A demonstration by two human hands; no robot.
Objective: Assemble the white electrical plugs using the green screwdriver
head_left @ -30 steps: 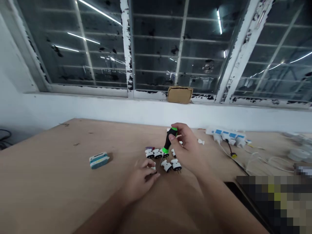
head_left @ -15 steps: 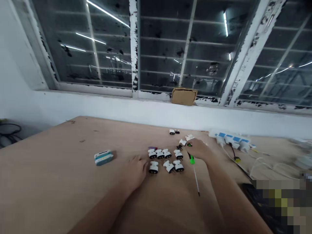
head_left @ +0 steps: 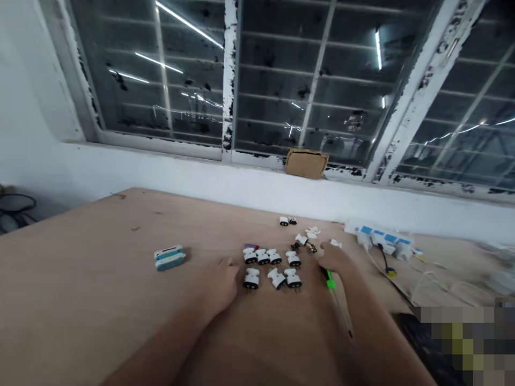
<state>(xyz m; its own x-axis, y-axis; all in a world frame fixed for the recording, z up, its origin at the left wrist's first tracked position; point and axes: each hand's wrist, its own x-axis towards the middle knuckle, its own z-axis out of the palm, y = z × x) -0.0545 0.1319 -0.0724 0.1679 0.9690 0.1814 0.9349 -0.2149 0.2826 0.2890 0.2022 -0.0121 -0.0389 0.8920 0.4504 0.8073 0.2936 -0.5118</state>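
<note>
My right hand point(head_left: 336, 259) is closed around the handle of a screwdriver point(head_left: 330, 281). Its green collar and long shaft point down toward my right forearm. Just left of that hand lie a white plug shell point(head_left: 301, 239) and dark plug inserts with metal parts point(head_left: 311, 247). My left hand point(head_left: 223, 281) is low over the table with its fingers curled in, slightly blurred; whatever it may hold is hidden. To its right stand several white-and-black two-pin plugs point(head_left: 251, 279) in two loose rows. A purple-and-red item point(head_left: 251, 246) is partly hidden behind them.
Small white pieces point(head_left: 313, 232) and another plug part point(head_left: 284, 221) lie further back. A blue-and-white block point(head_left: 169, 258) sits on the left of the table point(head_left: 100, 300). A power strip point(head_left: 382, 236) with cables stands right, near the wall. On the sill is a cardboard box point(head_left: 306, 163).
My right hand has moved right and slightly nearer with the screwdriver, uncovering plug parts and a white piece. My left hand has shifted slightly left, its fingers more curled. The view has shifted slightly.
</note>
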